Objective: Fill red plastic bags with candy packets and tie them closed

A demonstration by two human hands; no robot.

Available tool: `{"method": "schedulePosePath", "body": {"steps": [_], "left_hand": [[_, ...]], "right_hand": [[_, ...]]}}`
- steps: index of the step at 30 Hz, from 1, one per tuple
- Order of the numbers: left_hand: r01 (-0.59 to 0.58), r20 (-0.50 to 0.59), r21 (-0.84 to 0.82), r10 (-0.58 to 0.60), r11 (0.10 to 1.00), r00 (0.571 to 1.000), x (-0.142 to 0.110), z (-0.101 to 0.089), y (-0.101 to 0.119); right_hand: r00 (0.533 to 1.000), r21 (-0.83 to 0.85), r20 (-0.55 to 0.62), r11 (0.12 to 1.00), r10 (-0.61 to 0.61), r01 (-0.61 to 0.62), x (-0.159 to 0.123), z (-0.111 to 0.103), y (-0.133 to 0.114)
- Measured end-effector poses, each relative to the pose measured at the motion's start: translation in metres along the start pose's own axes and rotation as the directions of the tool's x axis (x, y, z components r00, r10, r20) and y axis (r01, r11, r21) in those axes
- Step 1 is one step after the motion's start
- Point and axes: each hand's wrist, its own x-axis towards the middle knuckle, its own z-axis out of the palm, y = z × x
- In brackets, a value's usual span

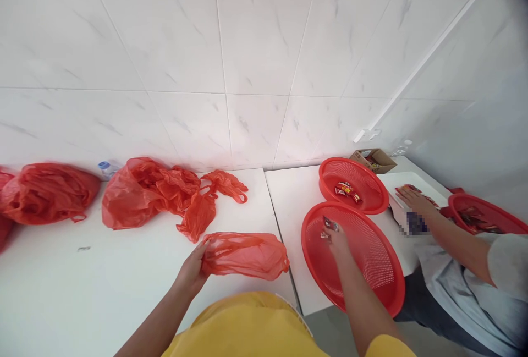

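Since the yellow shirt [247, 324] takes up the nearest bit of the view, I'll work outwards from there. Left hand [193, 272] has its fingers clamped on one end of a thin red plastic bag [247, 255], which stretches sideways over the white table [124, 280]. The bag is open-ish and floppy, and I can't make out any packets through it, so I'd call it barely started at best

Right hand [339, 240] is over the near red basket [377, 252], fingers pinched together on a small dark packet [330, 224]. Another little packet [325, 235] sits right by the fingertips, but it's too blurry to tell if it's gripped or just lying there

Farther on, a few loose packets [348, 192] lie in the second red basket [363, 181], so those haven't been bagged. Off to the left there's a heap of crumpled red bags [136, 192] plus another big red bundle [51, 192], contents hidden, honestly can't say what's finished. Over on the right a co-worker's hand [414, 200] is on some packets at a white tray, and way back by the wall there's a cardboard box [381, 163] and a bottle [106, 169]
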Motion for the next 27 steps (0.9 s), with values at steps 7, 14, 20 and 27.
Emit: {"method": "schedulePosePath", "body": {"steps": [7,14,20,27], "left_hand": [[0.020,0.056,-0.019,-0.018,1.000,0.998,0.002,0.001,-0.003],[0.023,0.152,-0.055,-0.015,0.998,0.988,-0.001,0.002,-0.003],[0.030,0.217,-0.083,-0.012,0.996,0.976,0.001,-0.003,-0.010],[0.043,0.291,-0.032,-0.032,0.999,0.956,-0.005,-0.003,-0.008]], "right_hand": [[0.937,0.162,0.332,0.972,0.110,-0.171,-0.052,0.033,-0.066],[0.638,0.097,0.755,0.937,0.151,-0.336,-0.134,0.099,-0.100],[0.579,-0.011,0.757,0.893,0.301,-0.450,-0.169,0.152,-0.054],[0.590,-0.026,0.646,0.786,0.485,-0.618,-0.166,0.178,-0.007]]}}
